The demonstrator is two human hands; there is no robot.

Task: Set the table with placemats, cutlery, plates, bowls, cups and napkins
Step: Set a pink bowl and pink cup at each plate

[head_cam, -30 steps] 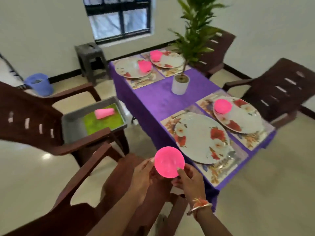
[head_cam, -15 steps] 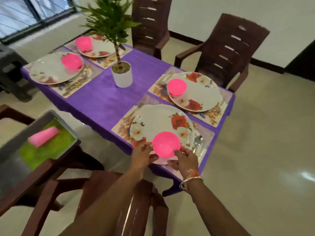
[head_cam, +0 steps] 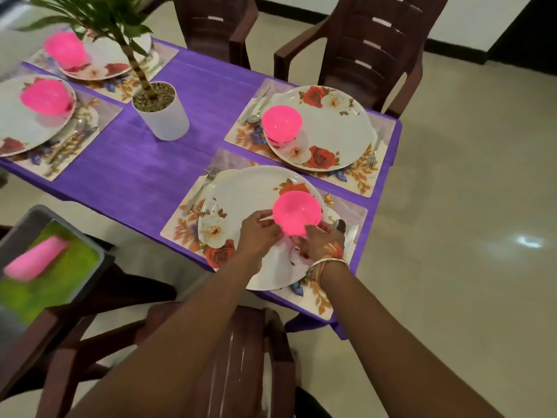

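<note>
The pink bowl (head_cam: pixel 297 214) is over the right part of the near plate (head_cam: pixel 241 200), whose rim reaches the near edge of the surface (head_cam: pixel 144 173); contact cannot be told. The left hand (head_cam: pixel 259 233) and right hand (head_cam: pixel 322 241) each have a closed grip on the bowl, pinching its left and near sides. Bare cloth (head_cam: pixel 211 95) lies left of the placemat (head_cam: pixel 180 227) around the plant pot (head_cam: pixel 164 116), chairs (head_cam: pixel 370 49) stand close at the far side, and open floor (head_cam: pixel 452 236) lies to the right.

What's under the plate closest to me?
A floral placemat lies under the plate, on the purple table. A fork lies beside its left rim. The plate and the pink bowl held over it hide anything else.
</note>
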